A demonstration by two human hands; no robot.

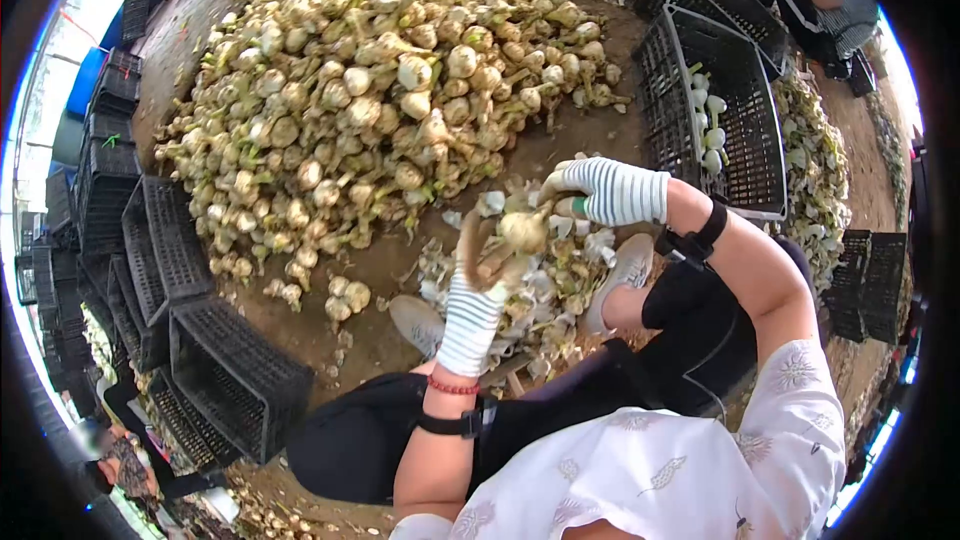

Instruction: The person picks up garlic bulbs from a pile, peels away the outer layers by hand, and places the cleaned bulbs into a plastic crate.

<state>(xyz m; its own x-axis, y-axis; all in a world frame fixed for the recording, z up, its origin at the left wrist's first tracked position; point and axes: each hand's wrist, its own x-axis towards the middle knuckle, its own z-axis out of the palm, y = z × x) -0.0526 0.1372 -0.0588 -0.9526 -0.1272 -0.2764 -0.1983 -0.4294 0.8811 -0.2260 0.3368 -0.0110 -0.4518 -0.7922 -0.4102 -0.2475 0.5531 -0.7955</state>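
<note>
The left forearm is raised upright from the lap, a black strap and a red bead band being worn at the wrist. The left hand (478,300), in a striped glove, is closed around the stalk of a garlic bulb (523,231), which is held just above its fingers. The right arm is bent in from the right. The gloved right hand (610,190) is curled shut around a green-handled tool (578,206), of which only the handle end is seen. The bulb is held between both hands, just left of the right one. Trimmings (545,292) are spread beneath the hands. The garlic pile (380,90) lies beyond them, and a black crate (745,140) stands beyond the right hand.
</note>
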